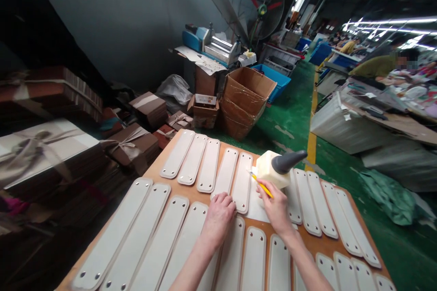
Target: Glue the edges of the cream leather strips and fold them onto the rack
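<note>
Glue bottle (273,170) apparently full, beside right hand (276,209).

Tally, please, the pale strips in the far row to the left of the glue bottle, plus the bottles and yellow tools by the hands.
pale strips: 5
glue bottle: 1
yellow tool: 1
Total: 7

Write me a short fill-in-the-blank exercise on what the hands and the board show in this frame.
1. The right hand holds a thin brush with a ____ handle.
2. The left hand rests on the pale strips, holding ____.
3. The cream glue bottle has a ____ cone-shaped nozzle.
4. The floor beyond the board is painted ____.

Missing words: yellow; nothing; grey; green
</note>
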`<state>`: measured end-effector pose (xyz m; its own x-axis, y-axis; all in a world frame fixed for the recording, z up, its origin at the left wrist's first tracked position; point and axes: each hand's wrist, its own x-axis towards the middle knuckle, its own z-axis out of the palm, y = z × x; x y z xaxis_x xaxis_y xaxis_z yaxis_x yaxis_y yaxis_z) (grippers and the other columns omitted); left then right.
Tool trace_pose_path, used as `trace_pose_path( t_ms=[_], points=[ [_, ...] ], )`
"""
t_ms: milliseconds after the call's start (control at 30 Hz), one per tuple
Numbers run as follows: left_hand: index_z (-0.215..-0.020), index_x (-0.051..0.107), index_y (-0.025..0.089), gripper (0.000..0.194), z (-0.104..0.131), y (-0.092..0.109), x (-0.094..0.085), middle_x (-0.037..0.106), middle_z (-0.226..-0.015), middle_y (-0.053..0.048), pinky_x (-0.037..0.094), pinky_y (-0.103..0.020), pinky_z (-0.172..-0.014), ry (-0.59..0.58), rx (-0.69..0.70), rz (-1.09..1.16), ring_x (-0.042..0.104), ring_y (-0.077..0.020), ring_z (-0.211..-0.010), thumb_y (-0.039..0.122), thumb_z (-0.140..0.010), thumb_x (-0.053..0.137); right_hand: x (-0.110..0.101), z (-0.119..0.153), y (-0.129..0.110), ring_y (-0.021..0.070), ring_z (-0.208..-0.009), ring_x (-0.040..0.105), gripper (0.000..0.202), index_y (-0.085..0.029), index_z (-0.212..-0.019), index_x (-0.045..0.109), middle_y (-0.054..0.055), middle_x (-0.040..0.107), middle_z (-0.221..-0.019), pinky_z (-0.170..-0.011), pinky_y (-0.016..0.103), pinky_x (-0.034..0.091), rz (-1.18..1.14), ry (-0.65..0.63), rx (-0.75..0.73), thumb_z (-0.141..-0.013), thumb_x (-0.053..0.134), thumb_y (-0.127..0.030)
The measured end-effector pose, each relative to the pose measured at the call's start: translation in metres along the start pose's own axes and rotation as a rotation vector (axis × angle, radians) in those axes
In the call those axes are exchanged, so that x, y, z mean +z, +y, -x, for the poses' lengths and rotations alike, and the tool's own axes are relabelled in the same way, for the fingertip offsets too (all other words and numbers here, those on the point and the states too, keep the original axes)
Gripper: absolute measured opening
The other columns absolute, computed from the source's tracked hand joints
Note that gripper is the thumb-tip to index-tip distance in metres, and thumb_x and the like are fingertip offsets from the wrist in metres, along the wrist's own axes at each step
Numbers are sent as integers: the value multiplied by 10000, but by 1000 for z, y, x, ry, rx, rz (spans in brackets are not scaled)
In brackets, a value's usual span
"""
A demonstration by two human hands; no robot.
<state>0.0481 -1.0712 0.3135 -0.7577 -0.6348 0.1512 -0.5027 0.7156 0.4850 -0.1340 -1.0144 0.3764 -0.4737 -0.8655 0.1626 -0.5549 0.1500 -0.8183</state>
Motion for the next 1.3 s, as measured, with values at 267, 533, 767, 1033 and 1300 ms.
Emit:
trace_pose_path(
  t_ms=[267, 533, 767, 1033, 1300],
  points=[
    [-815, 611, 201, 57, -1, 0, 3, 629, -898, -14, 403, -380, -885, 38, -38, 32, 532, -206, -980, 211, -870, 606, 17, -50, 10, 187, -708, 648, 401, -182, -1050, 650, 115, 630, -1068, -498, 310, 598, -29, -1, 59, -869, 517, -515],
    [-783, 616, 206, 88, -2, 0, 6, 624, -876, -15, 400, -371, -884, 32, -70, 58, 530, -197, -939, 215, -870, 600, 28, -74, 21, 169, -657, 639, 438, -174, -1025, 651, 108, 622, -1028, -450, 292, 588, 22, 0, 73, -846, 514, -550],
    [-785, 612, 207, 82, -1, -1, 8, 613, -889, -21, 396, -375, -896, 36, -75, 56, 520, -201, -960, 213, -867, 603, 33, -81, 21, 158, -646, 647, 465, -160, -1053, 644, 121, 624, -1053, -443, 268, 584, 65, -10, 84, -849, 495, -550],
    [-808, 618, 217, 86, -1, 0, 4, 611, -894, -27, 404, -378, -884, 26, -73, 70, 511, -204, -950, 190, -879, 577, 28, -50, 6, 163, -662, 649, 456, -165, -1061, 644, 116, 631, -1064, -472, 290, 597, 54, -95, 130, -856, 510, -549],
    [-809, 614, 211, 77, -2, 1, 2, 611, -908, -25, 410, -369, -884, 8, -88, 77, 507, -202, -963, 213, -879, 584, 21, -47, -4, 168, -700, 650, 419, -168, -1059, 638, 112, 622, -1087, -491, 286, 605, 6, -63, 111, -870, 516, -522]
  ],
)
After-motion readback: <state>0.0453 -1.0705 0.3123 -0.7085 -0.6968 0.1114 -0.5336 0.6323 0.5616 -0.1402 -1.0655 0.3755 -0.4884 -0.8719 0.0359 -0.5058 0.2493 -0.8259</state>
